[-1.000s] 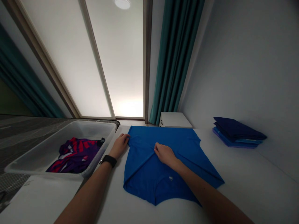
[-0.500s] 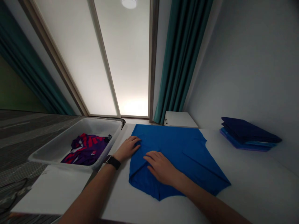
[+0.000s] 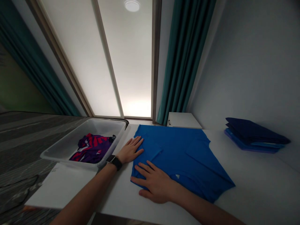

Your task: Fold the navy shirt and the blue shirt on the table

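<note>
A person's two bare hands press on a bright-blue fabric T-shirt (image 3: 182, 143) spread over a smooth white table (image 3: 248, 190), its neckline and small pale logo (image 3: 177, 176) toward the wearer of the camera. The left hand (image 3: 129, 152), a black-strapped watch (image 3: 114, 162) at its wrist, lies at the shirt's left edge, fingers parted and resting on the cloth. The right hand (image 3: 157, 185) lies over the near left corner, fingers fanned wide and flat. At left, a translucent plastic bin (image 3: 100, 125) holds a crumpled purple-and-red garment (image 3: 95, 149); at right, near the wall, sits a stack of folded navy, blue and purple cloths (image 3: 254, 134). Behind stand frosted sliding doors (image 3: 131, 68) and teal curtains (image 3: 187, 59).
</note>
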Demonstrator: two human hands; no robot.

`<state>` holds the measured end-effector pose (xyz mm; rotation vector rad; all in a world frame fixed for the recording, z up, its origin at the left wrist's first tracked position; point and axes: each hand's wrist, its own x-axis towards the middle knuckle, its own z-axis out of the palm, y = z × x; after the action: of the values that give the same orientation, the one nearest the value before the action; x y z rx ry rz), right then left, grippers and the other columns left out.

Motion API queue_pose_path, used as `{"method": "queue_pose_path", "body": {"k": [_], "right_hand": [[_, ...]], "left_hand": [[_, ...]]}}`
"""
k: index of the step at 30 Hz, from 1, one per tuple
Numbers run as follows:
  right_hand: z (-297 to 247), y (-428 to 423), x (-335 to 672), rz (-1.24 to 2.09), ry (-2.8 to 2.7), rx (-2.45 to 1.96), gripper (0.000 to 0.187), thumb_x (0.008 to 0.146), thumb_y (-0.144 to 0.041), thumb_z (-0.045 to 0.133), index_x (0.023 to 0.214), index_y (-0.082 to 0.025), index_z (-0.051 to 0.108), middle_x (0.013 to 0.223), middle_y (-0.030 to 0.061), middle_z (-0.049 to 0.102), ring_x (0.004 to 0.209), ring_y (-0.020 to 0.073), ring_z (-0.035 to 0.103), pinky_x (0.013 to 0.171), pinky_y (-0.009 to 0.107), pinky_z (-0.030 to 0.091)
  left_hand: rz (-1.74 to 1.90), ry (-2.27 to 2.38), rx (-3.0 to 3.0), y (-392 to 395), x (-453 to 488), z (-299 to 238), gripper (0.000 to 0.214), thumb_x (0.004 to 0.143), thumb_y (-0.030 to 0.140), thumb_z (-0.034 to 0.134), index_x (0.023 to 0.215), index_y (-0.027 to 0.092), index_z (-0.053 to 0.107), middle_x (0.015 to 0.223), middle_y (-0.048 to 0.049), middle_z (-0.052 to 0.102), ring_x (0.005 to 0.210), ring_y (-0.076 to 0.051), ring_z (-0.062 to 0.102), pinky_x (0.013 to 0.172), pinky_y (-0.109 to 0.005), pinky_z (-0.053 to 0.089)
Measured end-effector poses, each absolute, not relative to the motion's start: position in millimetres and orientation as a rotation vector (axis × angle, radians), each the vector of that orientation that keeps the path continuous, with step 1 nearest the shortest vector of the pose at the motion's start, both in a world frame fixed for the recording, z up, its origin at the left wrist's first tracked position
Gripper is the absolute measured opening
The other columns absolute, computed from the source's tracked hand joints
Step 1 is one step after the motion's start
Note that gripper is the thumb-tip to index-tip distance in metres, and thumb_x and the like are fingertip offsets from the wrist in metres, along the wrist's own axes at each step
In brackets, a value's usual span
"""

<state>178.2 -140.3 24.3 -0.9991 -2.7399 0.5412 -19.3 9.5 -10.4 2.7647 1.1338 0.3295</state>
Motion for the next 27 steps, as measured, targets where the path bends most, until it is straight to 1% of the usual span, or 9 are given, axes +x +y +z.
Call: {"method": "queue_pose_path", "body": {"k": [3,6,10,13,15,18,22,27], "right_hand": [[25,-142,178,0.555,-2.739,-0.994,0.052,0.099,-0.051,0.031,0.147,-0.031,0.035,0.158,0.0060,0.023,0.146,0.0236,0.014,0.117,0.050,0.006],[24,-143,178,0.585,-2.723,-0.989,0.056,0.098,-0.051,0.032,0.149,-0.029,0.031,0.157,0.0066,0.024,0.146,0.0235,0.013,0.118,0.049,0.006],[23,-143,177,0.640,-2.674,-1.018,0.065,0.098,-0.052,0.034,0.153,-0.021,0.019,0.157,0.0083,0.024,0.146,0.0208,0.014,0.119,0.045,0.005],[24,-143,177,0.674,-2.673,-1.015,0.066,0.097,-0.052,0.034,0.153,-0.019,0.020,0.157,0.0084,0.022,0.146,0.0198,0.013,0.119,0.043,0.002],[25,-142,178,0.682,-2.688,-1.009,0.065,0.097,-0.053,0.034,0.152,-0.020,0.024,0.158,0.0077,0.022,0.146,0.0205,0.012,0.119,0.044,0.001],[26,-142,178,0.666,-2.697,-1.010,0.062,0.097,-0.054,0.035,0.150,-0.022,0.028,0.158,0.0068,0.021,0.146,0.0208,0.013,0.119,0.044,0.001],[26,-143,178,0.632,-2.699,-1.008,0.061,0.097,-0.054,0.035,0.150,-0.023,0.029,0.158,0.0070,0.022,0.146,0.0208,0.013,0.119,0.044,0.002],[26,-143,178,0.626,-2.668,-1.019,0.061,0.097,-0.053,0.035,0.150,-0.024,0.029,0.158,0.0067,0.023,0.146,0.0199,0.015,0.119,0.043,0.003]], "left_hand": [[0.356,1.149,2.718,15,-20,-12,0.055,0.099,0.045,0.032,0.150,0.025,0.028,0.155,-0.0058,0.030,0.144,-0.020,0.023,0.118,-0.044,0.014],[0.451,1.199,2.576,19,-21,-10,0.051,0.101,0.040,0.024,0.149,0.022,0.032,0.152,-0.0056,0.037,0.142,-0.018,0.029,0.118,-0.042,0.018],[0.711,1.235,2.272,19,-25,-2,0.056,0.101,0.044,0.018,0.145,0.016,0.039,0.149,-0.0077,0.042,0.138,-0.017,0.037,0.117,-0.037,0.025],[0.836,1.232,2.216,17,-28,1,0.059,0.100,0.047,0.021,0.144,0.014,0.041,0.147,-0.0085,0.044,0.137,-0.019,0.039,0.116,-0.038,0.027],[0.793,1.192,2.318,16,-28,-1,0.058,0.099,0.048,0.026,0.143,0.014,0.042,0.147,-0.0084,0.044,0.137,-0.021,0.039,0.116,-0.040,0.028],[0.605,1.120,2.546,14,-25,-9,0.056,0.098,0.048,0.030,0.143,0.016,0.043,0.150,-0.0079,0.040,0.140,-0.022,0.034,0.117,-0.041,0.026],[0.413,1.170,2.718,11,-20,-14,0.057,0.098,0.049,0.033,0.148,0.021,0.034,0.153,-0.0061,0.035,0.142,-0.022,0.029,0.118,-0.044,0.022],[0.382,1.196,2.770,10,-20,-15,0.060,0.098,0.051,0.031,0.150,0.020,0.028,0.155,-0.0074,0.031,0.143,-0.021,0.026,0.118,-0.042,0.020]]}}
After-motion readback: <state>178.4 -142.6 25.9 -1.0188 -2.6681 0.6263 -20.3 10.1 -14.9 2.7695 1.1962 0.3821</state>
